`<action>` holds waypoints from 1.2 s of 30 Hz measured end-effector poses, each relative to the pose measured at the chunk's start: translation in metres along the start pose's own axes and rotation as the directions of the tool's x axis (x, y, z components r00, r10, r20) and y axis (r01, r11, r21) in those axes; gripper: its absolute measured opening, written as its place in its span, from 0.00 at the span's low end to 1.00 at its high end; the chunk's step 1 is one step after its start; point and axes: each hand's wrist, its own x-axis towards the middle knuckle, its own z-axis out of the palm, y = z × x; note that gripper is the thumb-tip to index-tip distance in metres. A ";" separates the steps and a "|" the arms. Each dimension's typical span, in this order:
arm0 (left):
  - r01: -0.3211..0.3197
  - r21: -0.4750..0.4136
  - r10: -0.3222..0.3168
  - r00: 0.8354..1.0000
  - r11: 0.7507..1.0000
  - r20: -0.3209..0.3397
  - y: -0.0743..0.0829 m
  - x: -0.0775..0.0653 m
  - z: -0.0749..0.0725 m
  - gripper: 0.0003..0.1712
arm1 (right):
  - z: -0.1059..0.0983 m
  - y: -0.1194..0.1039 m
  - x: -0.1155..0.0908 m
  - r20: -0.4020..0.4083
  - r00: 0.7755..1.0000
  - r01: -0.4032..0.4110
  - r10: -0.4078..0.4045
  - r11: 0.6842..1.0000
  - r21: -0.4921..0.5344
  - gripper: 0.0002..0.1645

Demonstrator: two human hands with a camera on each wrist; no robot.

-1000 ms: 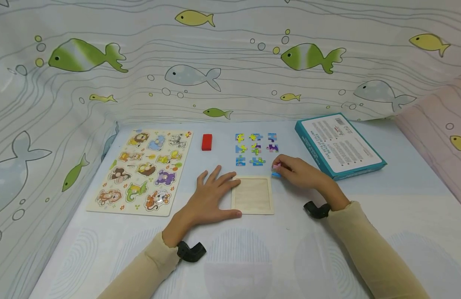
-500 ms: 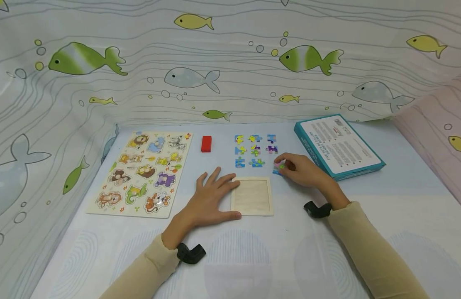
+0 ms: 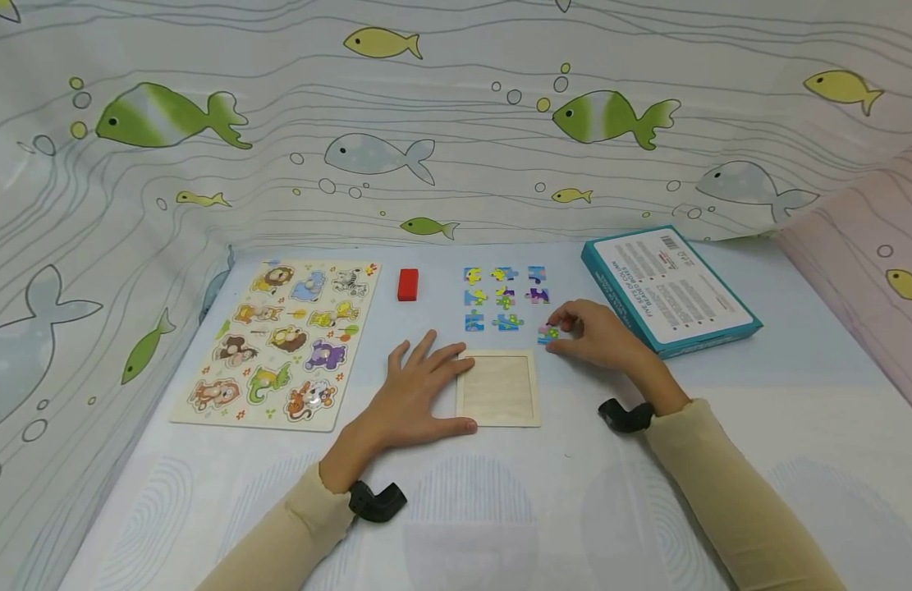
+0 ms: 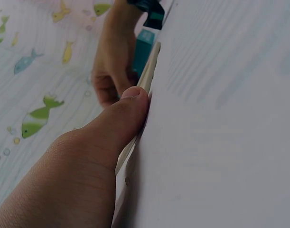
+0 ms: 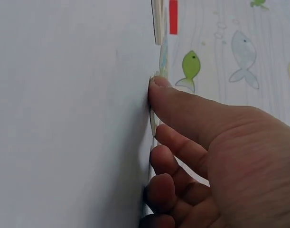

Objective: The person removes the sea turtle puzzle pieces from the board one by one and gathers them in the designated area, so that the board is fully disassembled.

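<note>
My left hand (image 3: 419, 396) lies with fingers spread at the left side of a square wooden puzzle tray (image 3: 535, 390). Its thumb touches the tray's near edge, also seen in the left wrist view, and a fingertip rests on the far left corner. My right hand (image 3: 592, 335) has thumb and index finger around a pink, green and blue jigsaw piece (image 3: 548, 334) that lies flat on the table. In the right wrist view the thumb (image 5: 161, 84) presses at this piece's edge, with the other fingers curled. Several loose jigsaw pieces (image 3: 505, 297) lie in rows behind the tray.
An animal puzzle board (image 3: 278, 345) lies at the left. A red block (image 3: 408, 285) stands behind the tray. At the right, near my right hand, is a teal and white box (image 3: 673, 287). Fish-patterned cloth (image 3: 485, 172) rises behind the table.
My right hand has lowered the tilted jigsaw piece flat onto the table beside the front row. Its index finger has drawn back somewhat. The left hand and tray stay in place.
</note>
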 end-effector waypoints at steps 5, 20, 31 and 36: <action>0.004 -0.004 -0.004 1.000 1.000 0.005 0.000 0.000 0.000 0.51 | -0.001 -0.001 0.000 -0.016 0.998 -0.060 0.061 0.998 0.023 0.19; 0.016 -0.009 -0.016 1.000 1.000 0.018 0.001 0.000 -0.001 0.52 | -0.002 0.005 0.017 -0.013 0.995 -0.099 0.100 0.994 0.047 0.18; 0.015 -0.011 -0.015 1.000 1.000 0.020 0.003 0.000 -0.002 0.52 | 0.000 0.005 0.015 -0.026 0.992 -0.120 0.121 0.992 0.040 0.20; 0.013 -0.008 -0.013 1.000 1.000 0.017 0.002 -0.001 -0.002 0.51 | 0.002 0.005 0.015 -0.029 0.992 -0.121 0.122 0.992 0.036 0.20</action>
